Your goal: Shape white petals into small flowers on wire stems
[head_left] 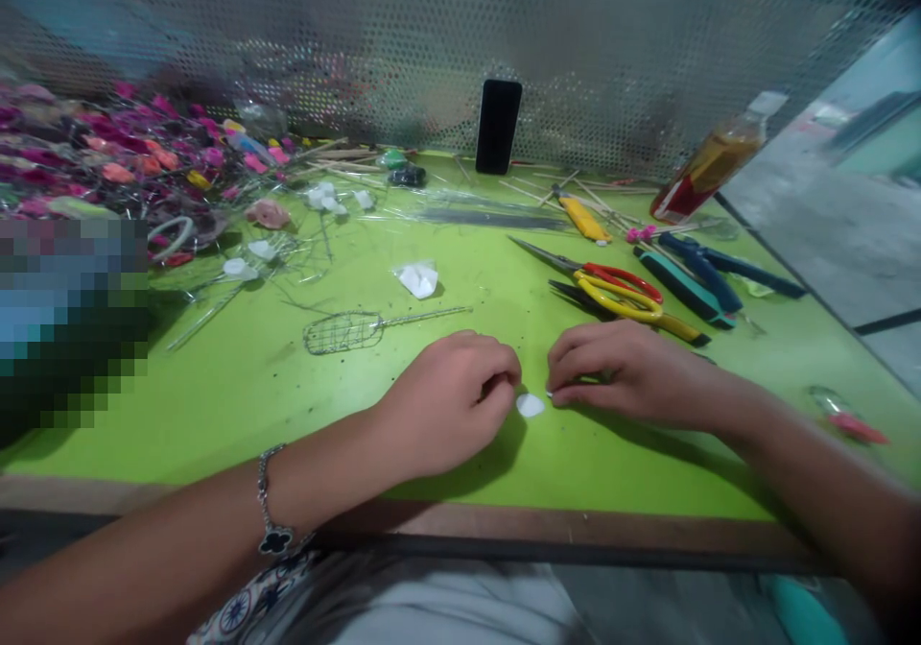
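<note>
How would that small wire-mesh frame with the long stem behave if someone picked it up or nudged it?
The wire-mesh frame is probably light for its size, being mostly open gaps. Its thin stem looks slender enough to bend under force. With its rounded shape lying on the green tabletop, it may rock or roll slightly if pushed.

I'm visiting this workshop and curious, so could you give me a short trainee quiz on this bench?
1. Which wears the bracelet: the left hand or the right hand?
2. True or false: the white scrap lies between the two hands.
3. What black object stands upright in front of the perforated screen?

Key:
1. The left hand.
2. True.
3. A phone.
</note>
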The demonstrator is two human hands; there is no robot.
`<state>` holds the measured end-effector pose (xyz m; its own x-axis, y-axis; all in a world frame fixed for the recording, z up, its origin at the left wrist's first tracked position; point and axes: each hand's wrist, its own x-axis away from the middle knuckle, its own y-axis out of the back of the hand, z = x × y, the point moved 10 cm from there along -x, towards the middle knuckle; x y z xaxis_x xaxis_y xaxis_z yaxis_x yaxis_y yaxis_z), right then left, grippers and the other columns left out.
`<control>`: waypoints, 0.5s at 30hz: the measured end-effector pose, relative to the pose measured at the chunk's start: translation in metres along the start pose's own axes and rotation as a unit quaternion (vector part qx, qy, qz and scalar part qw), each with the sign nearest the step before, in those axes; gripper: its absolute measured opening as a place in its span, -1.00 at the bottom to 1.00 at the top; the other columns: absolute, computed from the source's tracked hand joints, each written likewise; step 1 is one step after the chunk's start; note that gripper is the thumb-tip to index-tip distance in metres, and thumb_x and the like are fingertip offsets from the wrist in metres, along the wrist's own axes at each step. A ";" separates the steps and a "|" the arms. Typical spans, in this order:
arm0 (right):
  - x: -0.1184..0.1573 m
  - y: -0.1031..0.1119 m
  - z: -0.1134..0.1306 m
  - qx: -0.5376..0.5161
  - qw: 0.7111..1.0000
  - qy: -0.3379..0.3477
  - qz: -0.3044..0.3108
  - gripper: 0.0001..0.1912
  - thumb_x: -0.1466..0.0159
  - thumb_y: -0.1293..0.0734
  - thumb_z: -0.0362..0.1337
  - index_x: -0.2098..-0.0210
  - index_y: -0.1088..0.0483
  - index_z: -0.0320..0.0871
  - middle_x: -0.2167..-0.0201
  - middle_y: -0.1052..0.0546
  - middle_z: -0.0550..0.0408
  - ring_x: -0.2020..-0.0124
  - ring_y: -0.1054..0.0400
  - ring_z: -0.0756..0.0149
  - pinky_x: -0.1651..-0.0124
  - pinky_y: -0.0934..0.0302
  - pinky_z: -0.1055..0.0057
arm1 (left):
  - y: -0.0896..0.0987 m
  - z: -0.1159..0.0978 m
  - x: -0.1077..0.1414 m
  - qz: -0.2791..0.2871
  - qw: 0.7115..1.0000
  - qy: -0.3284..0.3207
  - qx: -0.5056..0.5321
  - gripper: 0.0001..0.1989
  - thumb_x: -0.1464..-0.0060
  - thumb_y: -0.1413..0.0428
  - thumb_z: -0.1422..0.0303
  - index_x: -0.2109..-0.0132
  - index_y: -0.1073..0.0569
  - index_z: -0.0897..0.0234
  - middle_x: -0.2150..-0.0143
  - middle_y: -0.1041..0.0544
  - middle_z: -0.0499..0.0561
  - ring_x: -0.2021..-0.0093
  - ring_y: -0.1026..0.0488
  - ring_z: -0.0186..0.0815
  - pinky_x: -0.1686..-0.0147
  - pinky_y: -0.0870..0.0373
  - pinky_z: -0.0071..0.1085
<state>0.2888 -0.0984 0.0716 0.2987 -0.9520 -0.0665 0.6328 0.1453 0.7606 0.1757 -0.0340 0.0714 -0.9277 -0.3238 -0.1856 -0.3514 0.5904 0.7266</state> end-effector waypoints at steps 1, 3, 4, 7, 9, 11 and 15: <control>-0.001 -0.001 -0.002 -0.007 1.000 -0.006 0.000 -0.85 -0.46 -0.48 -0.20 0.21 -0.70 -0.07 0.24 -0.70 0.07 0.22 -0.59 0.30 0.12 -0.40 0.36 | -0.001 0.000 0.000 0.001 1.000 0.000 -0.001 -0.74 -0.23 -0.04 0.51 0.23 -0.63 0.23 0.28 -0.68 0.02 0.22 -0.56 -0.18 0.14 -0.40 -0.25; -0.002 -0.002 -0.009 -0.016 0.999 -0.033 -0.004 -0.87 -0.43 -0.51 -0.18 0.20 -0.68 -0.09 0.25 -0.68 0.07 0.22 -0.56 0.29 0.11 -0.39 0.35 | -0.002 0.000 -0.001 0.003 1.000 -0.001 -0.003 -0.74 -0.23 -0.04 0.51 0.23 -0.63 0.23 0.28 -0.68 0.02 0.22 -0.55 -0.18 0.15 -0.39 -0.25; -0.003 -0.002 -0.014 -0.022 0.998 -0.051 -0.005 -0.86 -0.41 -0.52 -0.17 0.19 -0.67 -0.10 0.25 -0.67 0.07 0.21 -0.55 0.28 0.10 -0.39 0.34 | -0.002 0.000 -0.001 0.004 1.000 0.000 -0.004 -0.74 -0.23 -0.04 0.51 0.22 -0.63 0.24 0.28 -0.68 0.02 0.23 -0.55 -0.18 0.16 -0.39 -0.25; -0.004 -0.004 -0.026 -0.037 0.993 -0.112 -0.011 -0.81 -0.33 -0.57 -0.12 0.21 -0.65 -0.11 0.22 -0.63 0.07 0.20 -0.52 0.24 0.09 -0.39 0.31 | -0.003 0.000 -0.002 0.006 1.000 -0.001 -0.006 -0.74 -0.23 -0.03 0.50 0.22 -0.63 0.25 0.29 -0.66 0.02 0.23 -0.53 -0.17 0.16 -0.37 -0.24; -0.006 -0.007 -0.031 -0.036 0.988 -0.151 -0.010 -0.83 -0.30 -0.58 -0.15 0.22 -0.65 -0.11 0.24 -0.61 0.08 0.23 -0.49 0.24 0.14 -0.37 0.31 | -0.004 0.000 -0.002 0.007 1.000 0.002 -0.008 -0.74 -0.23 -0.03 0.50 0.22 -0.63 0.25 0.30 -0.66 0.02 0.23 -0.53 -0.17 0.17 -0.37 -0.24; -0.007 -0.010 -0.032 -0.037 0.983 -0.179 -0.009 -0.87 -0.29 -0.56 -0.21 0.22 -0.64 -0.12 0.30 -0.59 0.11 0.29 -0.45 0.26 0.22 -0.33 0.34 | -0.004 0.001 -0.002 0.008 1.000 0.005 -0.010 -0.74 -0.22 -0.03 0.51 0.23 -0.63 0.24 0.30 -0.65 0.03 0.23 -0.53 -0.16 0.17 -0.37 -0.24; -0.008 -0.013 -0.031 -0.077 0.981 -0.177 0.009 -0.91 -0.33 -0.50 -0.24 0.24 -0.65 -0.13 0.35 -0.61 0.11 0.32 -0.46 0.27 0.26 -0.33 0.36 | -0.004 0.003 -0.002 0.008 1.000 0.006 -0.015 -0.74 -0.22 -0.03 0.52 0.23 -0.62 0.24 0.30 -0.64 0.03 0.23 -0.53 -0.16 0.17 -0.38 -0.24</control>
<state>0.2997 -0.0845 0.0422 0.0604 -0.9788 0.1955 0.7384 0.1756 0.6511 0.1780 -0.0337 0.0674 -0.9313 -0.3241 -0.1664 -0.3331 0.5725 0.7492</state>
